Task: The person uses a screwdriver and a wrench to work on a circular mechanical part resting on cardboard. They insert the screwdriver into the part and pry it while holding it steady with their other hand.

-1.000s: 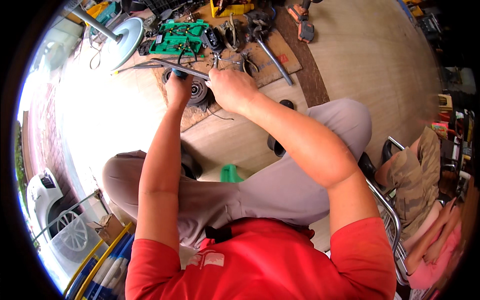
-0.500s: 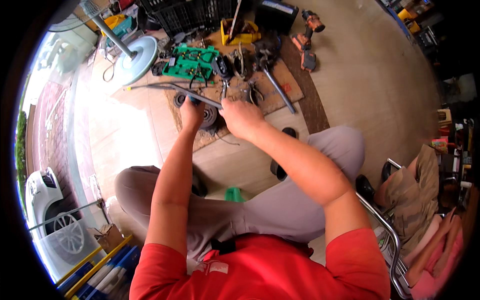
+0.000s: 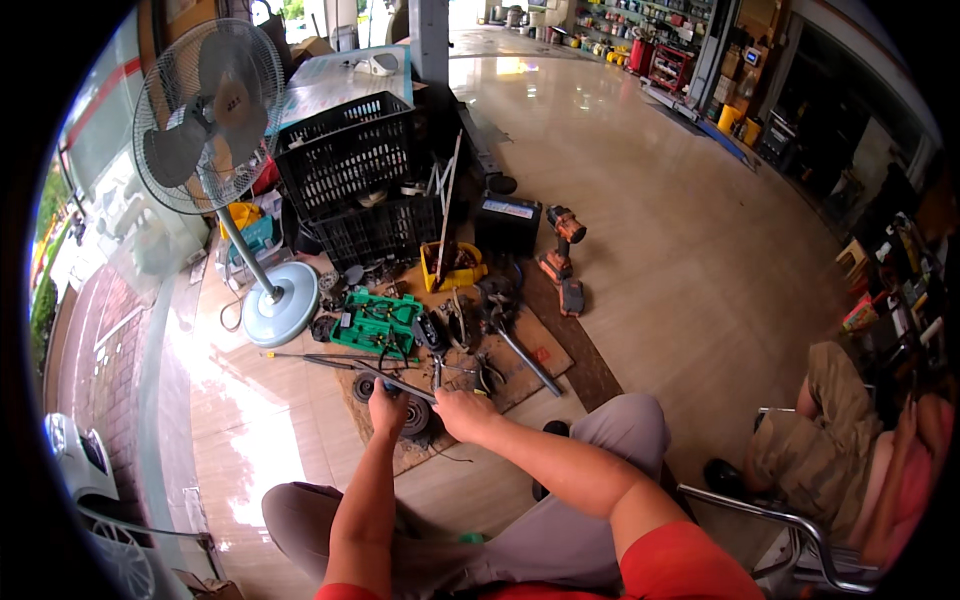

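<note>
My right hand (image 3: 466, 414) is closed on the near end of a long grey bar (image 3: 402, 384), which slants away to the left over a cardboard sheet (image 3: 535, 343). Close beside it, my left hand (image 3: 388, 410) is closed just under the bar; a small dark blue piece shows at its fingers, too hidden to name. Beneath and between the hands lies a round grooved metal pulley (image 3: 416, 416), partly covered. A smaller round part (image 3: 364, 386) sits left of it. Beyond the hands are pliers (image 3: 488, 376) and an open green tool case (image 3: 372, 322).
An orange cordless impact driver (image 3: 562, 255) stands right of a black battery (image 3: 508, 226). Behind the tools are a yellow container (image 3: 455, 268) and black crates (image 3: 352, 160). A standing fan (image 3: 280, 305) is at left. Someone in camouflage shorts (image 3: 815, 455) sits at right beside a metal chair frame (image 3: 770, 510).
My view has tilted up, so the fan, crates and far floor now show more. Both hands keep their grip near the bar's end; the tools on the cardboard lie as before.
</note>
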`<state>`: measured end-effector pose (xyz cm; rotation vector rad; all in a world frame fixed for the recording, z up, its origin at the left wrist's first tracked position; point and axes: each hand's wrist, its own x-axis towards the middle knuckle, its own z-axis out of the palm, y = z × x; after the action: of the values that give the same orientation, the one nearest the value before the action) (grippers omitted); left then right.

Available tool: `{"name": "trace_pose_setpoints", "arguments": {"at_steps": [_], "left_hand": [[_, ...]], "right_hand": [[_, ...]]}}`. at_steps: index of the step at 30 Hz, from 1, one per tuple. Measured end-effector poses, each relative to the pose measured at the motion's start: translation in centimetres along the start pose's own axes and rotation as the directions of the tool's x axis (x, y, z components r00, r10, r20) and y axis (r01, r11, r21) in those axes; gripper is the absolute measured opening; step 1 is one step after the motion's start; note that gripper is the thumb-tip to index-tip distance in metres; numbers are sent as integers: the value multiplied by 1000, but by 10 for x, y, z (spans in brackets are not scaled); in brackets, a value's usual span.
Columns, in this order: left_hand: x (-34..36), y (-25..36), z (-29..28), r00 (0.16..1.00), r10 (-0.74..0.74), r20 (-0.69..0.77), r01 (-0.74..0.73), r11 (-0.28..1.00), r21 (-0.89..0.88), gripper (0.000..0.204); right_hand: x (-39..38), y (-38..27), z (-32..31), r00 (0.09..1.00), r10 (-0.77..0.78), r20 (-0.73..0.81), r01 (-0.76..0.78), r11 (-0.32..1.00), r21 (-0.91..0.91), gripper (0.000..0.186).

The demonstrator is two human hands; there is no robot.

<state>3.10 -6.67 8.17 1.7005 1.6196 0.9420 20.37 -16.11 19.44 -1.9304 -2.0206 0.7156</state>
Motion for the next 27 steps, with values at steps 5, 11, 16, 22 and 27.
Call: {"name": "trace_pose_setpoints", "arguments": {"at_steps": [5,11,16,22,27], "left_hand": [[3,-1,-8,998,18,56,-16,999,-44,29],[4,-17,-12,991,30,131,-26,999,-33,33],[-4,-21,-22,975,29,221,-52,994,98,39],[6,-20,-27,957,12,289,-30,998,59,40],[6,-19,-19,966,-7,257,-5,999,43,40]], "right_hand": [[-1,-4,-8,998,22,61,-23,1000,9,27],[6,-18,-26,991,-8,133,3,999,39,33],[13,-50,-78,988,-150,-24,151,967,203,33],[27,-34,-90,974,-188,-127,220,921,321,31],[23,-17,-81,988,-129,-84,142,973,183,30]]}}
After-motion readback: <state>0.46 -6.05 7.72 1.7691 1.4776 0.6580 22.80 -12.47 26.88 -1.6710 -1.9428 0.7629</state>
